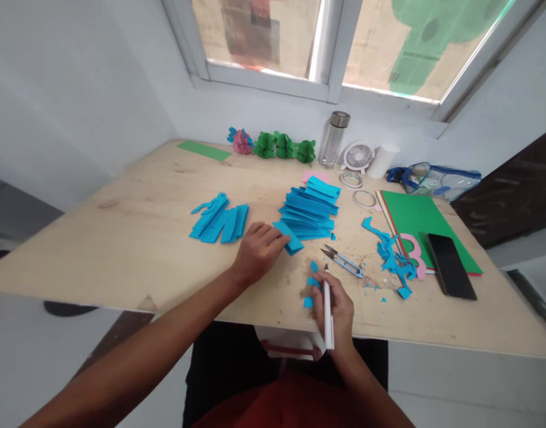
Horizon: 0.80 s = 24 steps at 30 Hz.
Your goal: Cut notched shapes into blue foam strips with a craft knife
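Observation:
My left hand (257, 255) is closed with its fingertips on a blue paper strip (291, 239), at the near edge of a stack of folded blue paper strips (311, 208). My right hand (339, 306) grips a white marker pen (329, 318), its dark tip pointing away from me. A small blue paper cutout (314, 282) shows beside the right fingers, partly hidden; whether they also hold it I cannot tell. Just beyond the right hand lie blue-handled thread snips (344, 261). Another group of blue paper pieces (219, 220) rests to the left.
Blue scraps (391, 255) lie at right beside green sheets (416, 217) and a phone (451, 266). Tape rolls (364, 199), a fan (358, 156), a glass bottle (335, 139) and a clear pouch (442, 180) stand behind. Green paper ornaments (284, 147) line the wall.

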### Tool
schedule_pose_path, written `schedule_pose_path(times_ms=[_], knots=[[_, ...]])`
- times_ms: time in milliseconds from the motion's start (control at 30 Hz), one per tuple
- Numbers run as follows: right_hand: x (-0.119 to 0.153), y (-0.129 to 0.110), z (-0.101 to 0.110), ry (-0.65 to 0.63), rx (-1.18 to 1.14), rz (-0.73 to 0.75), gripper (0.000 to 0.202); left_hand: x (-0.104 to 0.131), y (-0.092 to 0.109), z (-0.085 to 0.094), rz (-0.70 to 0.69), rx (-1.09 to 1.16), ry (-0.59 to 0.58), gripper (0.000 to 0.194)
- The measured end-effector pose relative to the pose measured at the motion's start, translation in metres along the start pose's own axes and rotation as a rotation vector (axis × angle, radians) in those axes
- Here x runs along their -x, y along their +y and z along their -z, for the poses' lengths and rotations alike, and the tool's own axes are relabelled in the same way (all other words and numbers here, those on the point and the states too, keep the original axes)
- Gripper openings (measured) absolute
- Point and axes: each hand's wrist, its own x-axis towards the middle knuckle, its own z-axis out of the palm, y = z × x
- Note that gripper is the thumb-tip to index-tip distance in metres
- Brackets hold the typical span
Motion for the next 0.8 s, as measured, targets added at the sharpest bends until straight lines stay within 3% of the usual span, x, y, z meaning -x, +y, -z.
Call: schedule_pose_path(times_ms=[133,267,467,700,800], knots=[[-0.003,-0.002,0.002,0.026,-0.043,-0.067,0.025,0.039,0.032,0.013,-0.008,0.155,-0.033,0.026],[-0.007,-0.007,-0.002,-0.025,-0.041,-0.069,0.023,0.057,0.049,0.019,0.069,0.279,-0.086,0.027],[-0.021,-0.013,-0.015,-0.086,0.009,0.03,0.022,0.05,0.046,0.019,0.254,0.321,-0.142,0.025],[-0.021,-0.01,-0.011,-0.092,0.015,-0.006,0.024,0.043,0.042,0.005,0.298,0.303,-0.199,0.028],[-0.016,-0.009,-0.006,-0.064,-0.022,-0.051,0.024,0.033,0.029,-0.003,0.217,0.288,-0.255,0.026]])
